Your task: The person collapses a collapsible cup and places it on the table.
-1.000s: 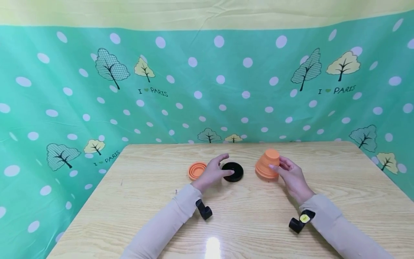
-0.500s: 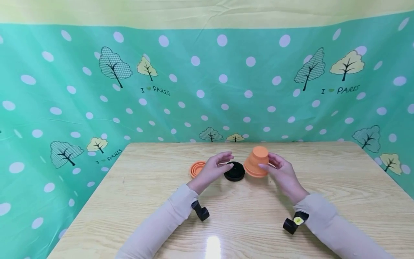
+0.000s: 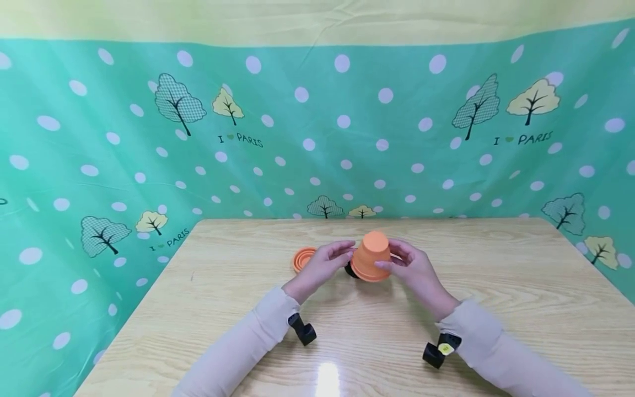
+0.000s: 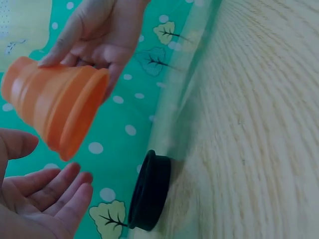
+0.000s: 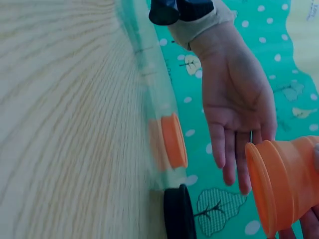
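Observation:
An orange ribbed collapsible cup (image 3: 371, 258) is held upside down above the wooden table by my right hand (image 3: 415, 274), its fingers and thumb pinching the cup's side. My left hand (image 3: 315, 271) is on the cup's other side, its fingers relaxed and a little apart from the cup's rim in the left wrist view. A black round piece (image 4: 153, 191), low and rimmed, lies on the table below the cup. In the head view the cup and left hand partly cover it. Beyond my left hand lies a flat orange ringed piece (image 3: 301, 258), partly hidden by that hand.
The wooden table (image 3: 238, 331) reaches back to a green dotted curtain (image 3: 278, 127) printed with trees. Black camera mounts sit on both wrists, one below the left cuff (image 3: 303, 330) and one below the right (image 3: 439, 353).
My right hand has carried the orange cup leftward, over the black piece and close to my left hand. My left hand has drawn slightly back from the black piece.

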`<action>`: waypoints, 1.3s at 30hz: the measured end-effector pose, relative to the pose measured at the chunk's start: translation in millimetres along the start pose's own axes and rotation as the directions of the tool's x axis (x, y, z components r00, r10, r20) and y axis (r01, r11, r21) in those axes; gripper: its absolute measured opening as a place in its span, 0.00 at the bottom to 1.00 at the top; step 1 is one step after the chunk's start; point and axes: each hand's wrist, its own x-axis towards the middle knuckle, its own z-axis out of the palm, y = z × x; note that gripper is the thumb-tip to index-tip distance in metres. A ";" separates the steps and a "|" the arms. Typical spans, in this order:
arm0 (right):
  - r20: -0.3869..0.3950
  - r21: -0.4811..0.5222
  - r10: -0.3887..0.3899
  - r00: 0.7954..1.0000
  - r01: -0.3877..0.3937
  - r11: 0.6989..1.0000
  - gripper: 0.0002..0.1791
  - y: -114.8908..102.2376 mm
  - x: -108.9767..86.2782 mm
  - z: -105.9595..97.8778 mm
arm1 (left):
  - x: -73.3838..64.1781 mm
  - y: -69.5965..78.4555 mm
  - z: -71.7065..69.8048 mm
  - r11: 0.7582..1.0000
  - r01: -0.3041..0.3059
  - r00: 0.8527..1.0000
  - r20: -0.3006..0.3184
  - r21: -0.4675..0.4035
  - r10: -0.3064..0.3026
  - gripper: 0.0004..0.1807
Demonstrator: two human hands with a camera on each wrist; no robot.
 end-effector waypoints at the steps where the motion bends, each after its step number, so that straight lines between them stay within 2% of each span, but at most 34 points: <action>1: 0.006 0.003 -0.007 1.000 0.007 1.000 0.35 -0.3 -0.3 1.7 | -0.6 -1.0 -0.6 1.000 -0.001 1.000 0.010 -0.009 0.002 0.25; 6: 0.034 0.019 -0.056 0.998 0.055 0.998 0.33 -2.7 -3.7 8.0 | -4.6 -4.3 -3.7 0.999 -0.017 0.998 0.054 -0.037 0.019 0.24; 9: 0.057 0.026 -0.084 0.995 0.083 0.996 0.32 -3.2 -5.5 11.0 | -7.6 -6.2 -5.2 1.000 -0.024 0.997 0.069 -0.020 0.025 0.22; 15: 0.096 0.022 -0.114 0.989 0.112 0.993 0.31 -1.3 -7.4 15.2 | -11.4 -8.0 -6.5 1.000 -0.026 0.997 0.069 -0.002 0.026 0.20; 20: 0.134 -0.017 -0.162 0.978 0.166 0.986 0.29 2.4 -8.0 17.3 | -10.8 -11.5 -8.5 1.000 0.008 0.999 0.049 -0.008 -0.008 0.20; 27: 0.208 -0.064 -0.254 0.945 0.272 0.960 0.28 7.0 -9.8 19.0 | -7.4 -18.1 -10.2 0.995 0.071 0.996 0.052 -0.071 -0.067 0.18; 32: 0.221 -0.055 -0.250 0.943 0.268 0.962 0.28 5.1 -9.7 18.7 | -5.6 -17.1 -10.6 0.981 0.122 0.992 0.037 -0.148 -0.118 0.18; 35: 0.238 -0.051 -0.238 0.941 0.257 0.965 0.29 4.1 -9.3 18.9 | -4.6 -17.4 -11.3 0.973 0.131 0.991 0.045 -0.192 -0.124 0.18; 39: 0.261 -0.055 -0.262 0.929 0.285 0.957 0.30 3.7 -9.1 19.1 | -4.4 -17.4 -12.6 0.967 0.129 0.991 0.053 -0.220 -0.120 0.18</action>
